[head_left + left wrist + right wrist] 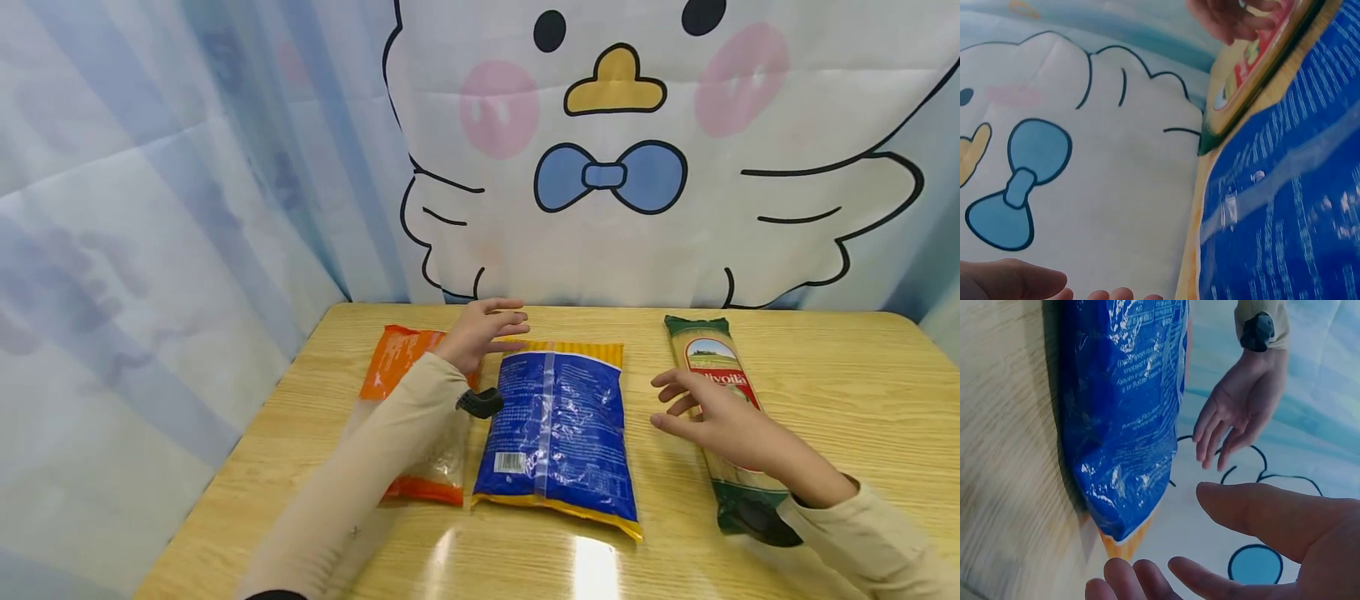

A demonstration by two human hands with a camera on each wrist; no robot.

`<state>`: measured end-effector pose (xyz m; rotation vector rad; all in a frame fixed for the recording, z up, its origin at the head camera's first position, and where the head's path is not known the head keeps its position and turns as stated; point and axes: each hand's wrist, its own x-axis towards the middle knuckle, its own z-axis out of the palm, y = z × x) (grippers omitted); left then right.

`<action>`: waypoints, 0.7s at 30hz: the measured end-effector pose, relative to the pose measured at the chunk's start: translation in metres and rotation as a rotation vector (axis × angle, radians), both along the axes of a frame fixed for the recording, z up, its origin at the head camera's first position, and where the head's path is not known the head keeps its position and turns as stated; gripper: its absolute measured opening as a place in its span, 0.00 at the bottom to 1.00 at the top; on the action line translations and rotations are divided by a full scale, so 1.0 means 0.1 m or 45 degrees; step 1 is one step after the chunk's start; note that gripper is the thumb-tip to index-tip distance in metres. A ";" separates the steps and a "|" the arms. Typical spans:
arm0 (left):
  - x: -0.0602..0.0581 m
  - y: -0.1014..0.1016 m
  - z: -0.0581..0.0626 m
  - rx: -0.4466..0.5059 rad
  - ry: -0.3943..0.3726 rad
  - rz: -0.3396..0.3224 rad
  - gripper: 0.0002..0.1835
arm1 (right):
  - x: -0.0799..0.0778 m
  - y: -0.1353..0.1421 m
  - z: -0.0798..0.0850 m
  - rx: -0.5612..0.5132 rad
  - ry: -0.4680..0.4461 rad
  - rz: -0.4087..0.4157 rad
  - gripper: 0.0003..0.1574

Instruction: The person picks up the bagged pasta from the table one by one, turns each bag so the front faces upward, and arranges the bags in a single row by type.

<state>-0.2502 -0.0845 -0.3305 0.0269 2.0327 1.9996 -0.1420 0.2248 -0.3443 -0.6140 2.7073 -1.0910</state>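
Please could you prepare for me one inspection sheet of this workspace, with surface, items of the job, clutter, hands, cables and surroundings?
Surface: table with light wood grain; bright glare near its front.
Job's things: three bags lying flat: orange bag at left, partly hidden by the left sleeve; blue bag in the middle, printed text and barcode facing up; green bag at right, partly hidden by a hand.
Clutter: nothing seen.
Left hand: raised, fingers relaxed, holding nothing.
Right hand: over the green bag, fingers loosely bent, holding nothing.
Cables: nothing seen.
Surroundings: curtain behind the table, printed with a cartoon bird wearing a blue bow.
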 end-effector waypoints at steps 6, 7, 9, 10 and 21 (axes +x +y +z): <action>-0.01 -0.16 -0.05 -0.015 -0.029 0.070 0.22 | 0.01 -0.09 -0.02 -0.041 -0.075 0.038 0.32; -0.01 -0.18 -0.06 -0.021 -0.033 0.077 0.22 | 0.01 -0.10 -0.02 -0.041 -0.086 0.041 0.32; -0.01 -0.19 -0.08 -0.043 -0.041 0.090 0.22 | 0.01 -0.12 -0.02 -0.045 -0.112 0.045 0.33; -0.01 -0.20 -0.09 -0.062 -0.043 0.094 0.21 | 0.01 -0.13 -0.02 -0.043 -0.126 0.042 0.33; -0.01 -0.24 -0.19 -0.176 -0.129 0.075 0.23 | 0.04 -0.24 -0.08 -0.006 -0.212 0.031 0.35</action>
